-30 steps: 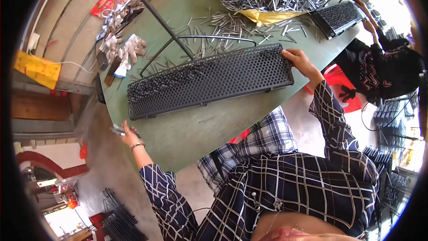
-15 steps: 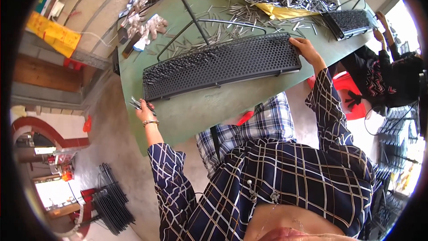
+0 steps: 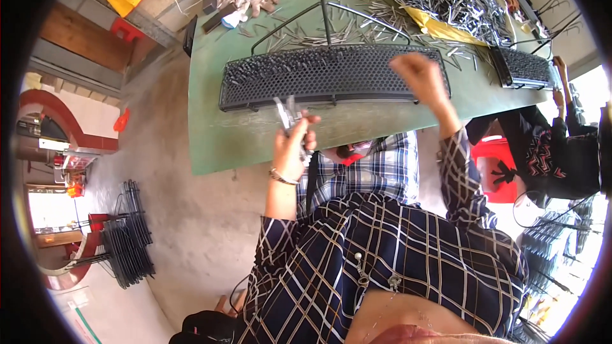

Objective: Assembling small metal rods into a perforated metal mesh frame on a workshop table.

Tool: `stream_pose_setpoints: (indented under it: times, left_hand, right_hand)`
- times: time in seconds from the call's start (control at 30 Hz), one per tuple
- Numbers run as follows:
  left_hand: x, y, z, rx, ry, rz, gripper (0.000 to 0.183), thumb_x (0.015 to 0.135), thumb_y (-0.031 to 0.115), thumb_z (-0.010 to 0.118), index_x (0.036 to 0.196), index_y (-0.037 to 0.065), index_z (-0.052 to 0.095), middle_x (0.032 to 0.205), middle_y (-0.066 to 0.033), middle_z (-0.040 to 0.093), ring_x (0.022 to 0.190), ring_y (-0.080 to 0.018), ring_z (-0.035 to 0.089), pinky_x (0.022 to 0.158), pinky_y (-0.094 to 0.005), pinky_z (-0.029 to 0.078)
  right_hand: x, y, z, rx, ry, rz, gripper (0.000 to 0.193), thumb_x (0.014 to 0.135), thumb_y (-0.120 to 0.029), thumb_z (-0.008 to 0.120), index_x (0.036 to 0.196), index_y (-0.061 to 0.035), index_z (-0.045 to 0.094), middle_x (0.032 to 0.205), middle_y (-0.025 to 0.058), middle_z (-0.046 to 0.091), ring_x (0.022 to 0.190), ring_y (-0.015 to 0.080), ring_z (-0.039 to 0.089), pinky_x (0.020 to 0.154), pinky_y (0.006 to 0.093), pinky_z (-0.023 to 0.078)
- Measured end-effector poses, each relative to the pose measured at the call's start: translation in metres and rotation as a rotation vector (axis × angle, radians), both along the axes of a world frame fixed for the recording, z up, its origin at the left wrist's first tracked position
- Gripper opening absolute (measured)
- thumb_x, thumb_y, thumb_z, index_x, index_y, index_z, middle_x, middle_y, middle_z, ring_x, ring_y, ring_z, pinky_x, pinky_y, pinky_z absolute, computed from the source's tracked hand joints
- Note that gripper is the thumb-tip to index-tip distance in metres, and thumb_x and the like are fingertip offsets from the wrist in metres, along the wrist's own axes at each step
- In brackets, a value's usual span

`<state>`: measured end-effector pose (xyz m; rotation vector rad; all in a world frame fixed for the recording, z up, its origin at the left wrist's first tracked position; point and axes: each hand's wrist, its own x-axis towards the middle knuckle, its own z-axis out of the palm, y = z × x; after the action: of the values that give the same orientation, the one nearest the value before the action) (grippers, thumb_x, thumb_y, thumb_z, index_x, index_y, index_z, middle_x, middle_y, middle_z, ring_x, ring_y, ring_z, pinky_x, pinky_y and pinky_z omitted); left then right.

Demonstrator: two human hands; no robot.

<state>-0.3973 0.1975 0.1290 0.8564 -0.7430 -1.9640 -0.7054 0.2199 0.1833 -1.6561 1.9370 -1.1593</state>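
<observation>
A long black perforated rack [image 3: 344, 75] lies on the green table [image 3: 210, 146], its face full of small round holes. Short dark pieces stand packed in its holes at the left and along the far edge; the near right part shows bare holes. My left hand [image 3: 293, 146] is closed around a bunch of short metal rods [image 3: 288, 113], their ends sticking up just in front of the rack. Over the rack's right part hovers my right hand [image 3: 421, 79], slightly blurred, its fingers curled together. Whether anything is in them is hidden.
Loose rods [image 3: 299, 35] lie scattered behind the rack, near a large rod heap on a yellow sack [image 3: 440, 32]. Gloves [image 3: 258, 1] lie at the far left. At right, another person's hands [image 3: 560, 79] are by a second rack [image 3: 523, 67]. A thin upright pole [image 3: 322, 6] stands behind.
My right hand has let go of the rack's right end and moved left over it. My left hand, still holding the rods, has come rightward from the rack's left corner. The view has shifted.
</observation>
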Motion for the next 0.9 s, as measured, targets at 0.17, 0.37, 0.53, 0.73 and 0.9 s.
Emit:
stream_pose_setpoints:
  times: [0.17, 0.37, 0.53, 0.73, 0.9]
  left_hand:
    - [-0.039, 0.003, 0.014, 0.021, 0.047, -0.191, 0.023, 0.093, 0.015, 0.055, 0.113, 0.003, 0.053, 0.095, -0.0117, 0.064, 0.063, -0.0076, 0.053, 0.050, -0.0198, 0.043]
    - [-0.053, 0.005, 0.017, 0.062, 0.008, -0.343, 0.028, 0.092, 0.019, 0.056, 0.114, 0.002, 0.051, 0.093, -0.0092, 0.064, 0.060, -0.0061, 0.051, 0.048, -0.0194, 0.041]
    - [-0.062, -0.012, 0.008, 0.028, 0.008, -0.389, 0.026, 0.093, 0.019, 0.055, 0.113, 0.003, 0.051, 0.092, -0.0083, 0.063, 0.060, -0.0054, 0.051, 0.048, -0.0190, 0.041]
    - [-0.078, -0.023, 0.002, 0.112, 0.004, -0.403, 0.028, 0.093, 0.018, 0.054, 0.117, 0.003, 0.050, 0.089, -0.0085, 0.060, 0.060, -0.0058, 0.050, 0.048, -0.0194, 0.038]
    - [-0.096, -0.027, 0.004, 0.175, 0.061, -0.428, 0.030, 0.093, 0.018, 0.055, 0.117, 0.002, 0.051, 0.089, -0.0091, 0.060, 0.061, -0.0075, 0.050, 0.049, -0.0202, 0.039]
  right_hand:
    - [0.091, -0.016, -0.006, 0.201, -0.613, 0.310, 0.030, 0.087, -0.027, 0.065, 0.096, 0.0018, 0.067, 0.077, 0.0035, 0.064, 0.068, 0.0080, 0.055, 0.059, 0.0244, 0.046]
    - [0.083, -0.023, -0.015, 0.394, -0.904, 0.271, 0.023, 0.085, -0.018, 0.067, 0.095, 0.0028, 0.068, 0.073, 0.0036, 0.064, 0.063, 0.0068, 0.053, 0.055, 0.0236, 0.043]
    - [0.071, -0.024, -0.023, 0.362, -0.769, 0.233, 0.022, 0.084, -0.017, 0.068, 0.093, 0.0030, 0.068, 0.076, 0.0046, 0.066, 0.067, 0.0082, 0.055, 0.060, 0.0243, 0.045]
    - [0.052, -0.031, -0.020, 0.260, -0.911, 0.116, 0.022, 0.087, -0.016, 0.064, 0.097, 0.0036, 0.065, 0.081, 0.0056, 0.066, 0.078, 0.0094, 0.061, 0.070, 0.0236, 0.050]
    - [0.013, -0.047, -0.015, 0.016, -0.603, -0.034, 0.023, 0.091, -0.017, 0.059, 0.103, 0.0036, 0.061, 0.086, 0.0050, 0.065, 0.081, 0.0094, 0.060, 0.072, 0.0232, 0.049]
